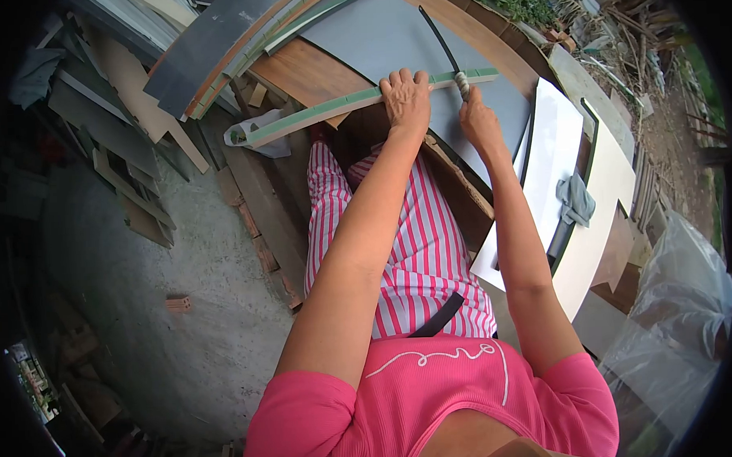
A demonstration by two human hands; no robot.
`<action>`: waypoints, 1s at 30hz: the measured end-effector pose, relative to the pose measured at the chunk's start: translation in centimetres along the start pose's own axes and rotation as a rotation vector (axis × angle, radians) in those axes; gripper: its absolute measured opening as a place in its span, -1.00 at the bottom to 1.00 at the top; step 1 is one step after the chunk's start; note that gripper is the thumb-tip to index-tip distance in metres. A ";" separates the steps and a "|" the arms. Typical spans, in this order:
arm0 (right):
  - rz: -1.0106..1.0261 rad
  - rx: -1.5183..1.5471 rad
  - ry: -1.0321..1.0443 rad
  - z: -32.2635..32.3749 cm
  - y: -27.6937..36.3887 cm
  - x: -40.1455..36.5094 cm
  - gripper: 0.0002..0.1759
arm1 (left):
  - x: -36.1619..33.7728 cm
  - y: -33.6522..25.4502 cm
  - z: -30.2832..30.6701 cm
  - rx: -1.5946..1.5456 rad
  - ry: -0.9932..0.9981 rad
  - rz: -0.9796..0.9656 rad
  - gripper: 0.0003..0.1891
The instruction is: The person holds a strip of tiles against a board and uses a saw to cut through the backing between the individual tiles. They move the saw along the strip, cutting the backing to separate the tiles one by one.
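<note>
A long narrow strip (322, 112), green along its top face and pale on its side, lies across the boards in front of me. My left hand (407, 102) is wrapped over the strip near its middle. In my right hand (479, 118) is a knife with a long dark blade (438, 37) and a pale wrapped handle. The blade points up and away, and the handle crosses the strip near its right end. Under the strip are a grey panel (375, 39) and a brown wooden board (312, 73).
Stacked panels (214, 40) lean at the upper left. White boards (552, 133) and a grey cloth (575, 201) are on the right, beside clear plastic sheeting (671, 298). A brick (178, 303) sits on the concrete floor (217, 354). Plants and debris lie at the upper right.
</note>
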State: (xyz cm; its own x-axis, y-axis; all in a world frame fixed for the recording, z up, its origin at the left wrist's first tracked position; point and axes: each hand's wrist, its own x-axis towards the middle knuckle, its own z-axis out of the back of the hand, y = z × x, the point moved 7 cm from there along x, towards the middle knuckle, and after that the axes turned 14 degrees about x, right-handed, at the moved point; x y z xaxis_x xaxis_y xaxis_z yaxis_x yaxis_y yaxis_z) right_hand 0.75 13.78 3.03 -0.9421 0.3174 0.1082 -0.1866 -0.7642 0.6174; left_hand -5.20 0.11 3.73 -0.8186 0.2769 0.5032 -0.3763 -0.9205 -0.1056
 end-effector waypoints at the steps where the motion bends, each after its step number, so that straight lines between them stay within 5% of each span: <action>1: -0.001 0.003 0.005 -0.2 0.1 0.6 -0.56 | 0.0 0.1 -0.1 0.006 -0.001 0.015 -0.79; 12: -0.265 0.054 0.113 3.8 -1.8 -17.2 -0.49 | -0.2 -0.4 -0.6 0.029 0.066 -0.011 -0.79; 23: -0.027 0.026 -0.007 0.0 -0.1 -0.5 -0.56 | 0.0 -0.2 0.0 0.017 -0.011 0.002 -0.77; 30: -0.077 -0.001 0.073 2.3 -0.6 -10.1 -0.55 | -0.1 -0.2 -0.2 -0.002 -0.006 -0.008 -0.78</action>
State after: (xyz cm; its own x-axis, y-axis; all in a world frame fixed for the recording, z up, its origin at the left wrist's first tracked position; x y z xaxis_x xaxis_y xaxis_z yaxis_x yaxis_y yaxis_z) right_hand 11.01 12.37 3.37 -0.9427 0.3335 0.0031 -0.2596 -0.7397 0.6208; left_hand -5.13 0.35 3.48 -0.8130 0.2827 0.5089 -0.3839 -0.9176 -0.1036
